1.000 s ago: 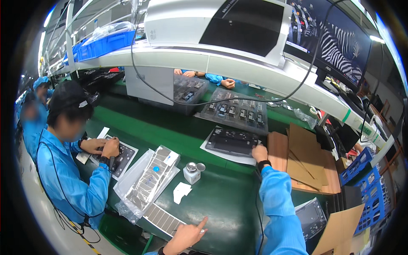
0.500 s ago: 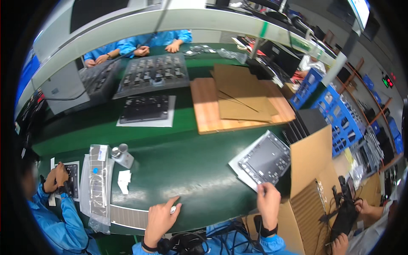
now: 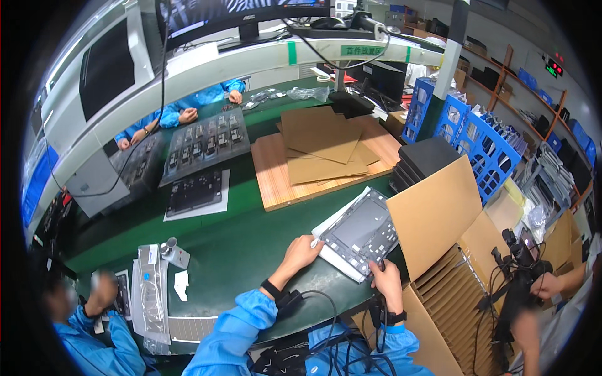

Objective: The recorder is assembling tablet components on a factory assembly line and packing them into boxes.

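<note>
A dark grey panel with cutouts and small white marks (image 3: 364,227) lies tilted on a white sheet (image 3: 331,264) at the right of the bench. My right hand (image 3: 387,282) pinches its near edge between thumb and fingers. My left hand (image 3: 302,254) has its fingers drawn together at the left edge of the panel and sheet. Between those fingertips shows a small white piece (image 3: 316,243), too small to identify. Whether the left fingers also touch the panel is unclear.
An open cardboard box (image 3: 439,213) with ribbed dividers stands close on the right. Cardboard sheets (image 3: 323,135) lie on a wooden board (image 3: 269,182). A bagged strip (image 3: 149,288) and metal dispenser bottle (image 3: 175,254) stand left. Co-workers' hands are at left, right and across the bench.
My left hand has moved forward and right to the panel's left edge, carrying the white piece. My right hand now grips the panel's near edge. The view has swung upward and right.
</note>
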Demonstrator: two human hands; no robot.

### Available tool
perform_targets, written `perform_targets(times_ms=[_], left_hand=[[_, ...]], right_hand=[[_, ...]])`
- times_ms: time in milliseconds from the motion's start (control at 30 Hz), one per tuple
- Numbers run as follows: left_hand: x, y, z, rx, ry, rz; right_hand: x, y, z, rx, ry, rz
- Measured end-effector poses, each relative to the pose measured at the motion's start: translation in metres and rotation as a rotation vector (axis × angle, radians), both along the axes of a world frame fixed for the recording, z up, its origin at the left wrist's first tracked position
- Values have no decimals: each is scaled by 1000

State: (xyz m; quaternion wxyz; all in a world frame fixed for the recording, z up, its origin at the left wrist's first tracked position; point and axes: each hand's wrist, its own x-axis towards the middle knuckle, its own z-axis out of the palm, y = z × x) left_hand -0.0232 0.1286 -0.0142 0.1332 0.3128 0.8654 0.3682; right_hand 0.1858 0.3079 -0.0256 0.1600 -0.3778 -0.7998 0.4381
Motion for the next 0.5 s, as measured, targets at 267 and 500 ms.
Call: perform_targets(times_ms=[267, 500], left_hand=[[10, -13, 27, -67, 420, -15], [1, -3, 18, -118, 379, -160]], right_hand=[[6, -23, 36, -236, 161, -113], [2, -31, 37, -63, 186, -133]])
